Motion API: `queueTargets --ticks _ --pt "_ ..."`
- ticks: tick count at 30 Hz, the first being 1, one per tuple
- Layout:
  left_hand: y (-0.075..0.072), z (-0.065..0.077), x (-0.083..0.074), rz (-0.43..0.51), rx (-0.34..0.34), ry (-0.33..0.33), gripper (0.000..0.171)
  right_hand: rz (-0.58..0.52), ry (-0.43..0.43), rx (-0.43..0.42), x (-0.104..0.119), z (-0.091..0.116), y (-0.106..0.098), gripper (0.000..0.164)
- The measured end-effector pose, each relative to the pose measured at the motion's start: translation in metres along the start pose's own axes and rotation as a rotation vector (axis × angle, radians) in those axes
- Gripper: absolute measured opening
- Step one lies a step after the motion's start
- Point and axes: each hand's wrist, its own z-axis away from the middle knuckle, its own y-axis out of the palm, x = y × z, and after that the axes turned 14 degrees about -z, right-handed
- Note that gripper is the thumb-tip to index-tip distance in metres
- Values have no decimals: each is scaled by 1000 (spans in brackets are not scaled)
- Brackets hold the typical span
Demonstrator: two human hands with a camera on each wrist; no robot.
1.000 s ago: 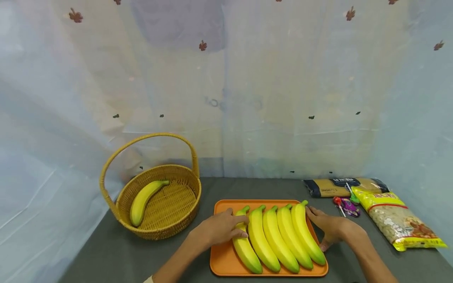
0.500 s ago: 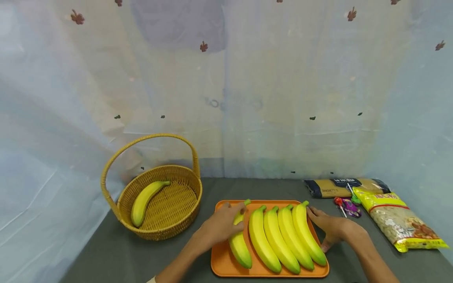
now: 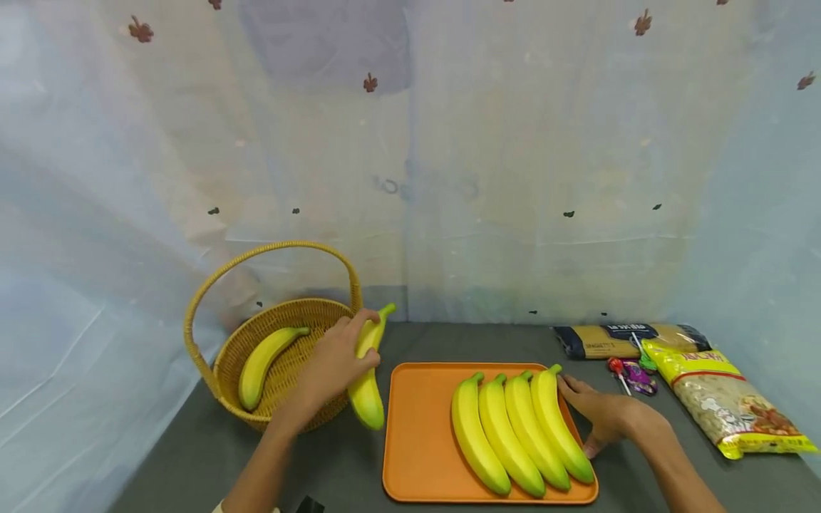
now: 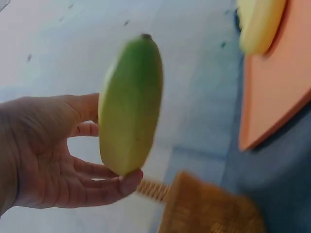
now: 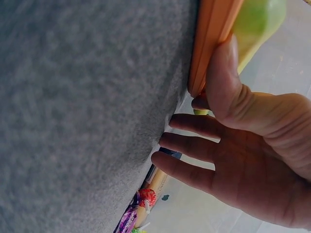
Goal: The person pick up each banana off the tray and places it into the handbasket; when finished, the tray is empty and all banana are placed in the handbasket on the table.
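My left hand [image 3: 336, 360] grips a yellow banana [image 3: 367, 388] with a green tip, held in the air between the basket and the tray. In the left wrist view, fingers and thumb pinch this banana [image 4: 131, 104] from its sides. A woven basket [image 3: 291, 420] with a tall handle stands behind the hand, and one banana [image 3: 259, 370] lies inside it. On the orange tray [image 3: 417, 427], several bananas [image 3: 513, 434] lie side by side in its right half. My right hand [image 3: 606, 413] rests at the tray's right edge, its fingers nearly straight, its thumb [image 5: 223, 82] against the rim.
At the back right lie a spaghetti pack [image 3: 599, 340], a red lollipop [image 3: 617, 367], a purple-wrapped sweet [image 3: 639, 377] and a yellow-edged food bag [image 3: 725, 399]. A pale curtain [image 3: 410, 178] hangs behind the grey table [image 3: 474, 338].
My left hand has lifted the leftmost banana off the tray and carried it up and left to the basket's right side. The right hand stays by the tray.
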Motion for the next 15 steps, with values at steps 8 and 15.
queueTargets --ticks 8,15 --pt "-29 3 53 -131 31 -116 58 7 -4 -5 -1 1 0 124" --pt "-22 1 101 -148 49 -156 66 -18 -1 -12 1 1 1 124"
